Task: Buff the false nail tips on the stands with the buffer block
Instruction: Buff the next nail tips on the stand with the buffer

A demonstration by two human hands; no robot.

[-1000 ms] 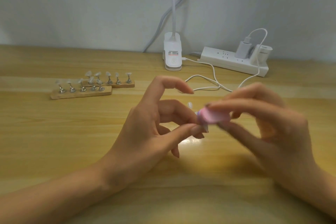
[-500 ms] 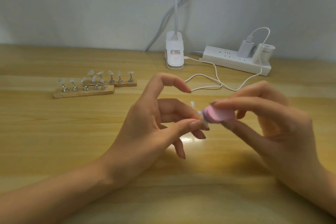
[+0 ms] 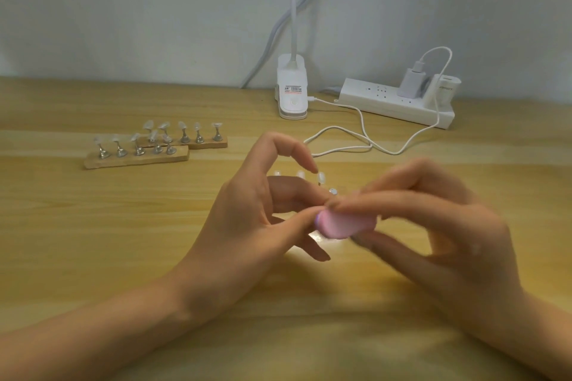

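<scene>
Blurrily, right hand (image 3: 448,238) pinches the rounded pink buffer block (image 3: 343,223); left hand (image 3: 244,226) hold unclear.

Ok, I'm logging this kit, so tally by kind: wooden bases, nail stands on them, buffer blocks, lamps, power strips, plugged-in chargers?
Wooden bases: 2
Nail stands on those bases: 10
Pink buffer block: 1
Clip lamp: 1
Power strip: 1
Plugged-in chargers: 2
Total: 17
Tips behind the left hand are partly hidden, uncounted.
</scene>
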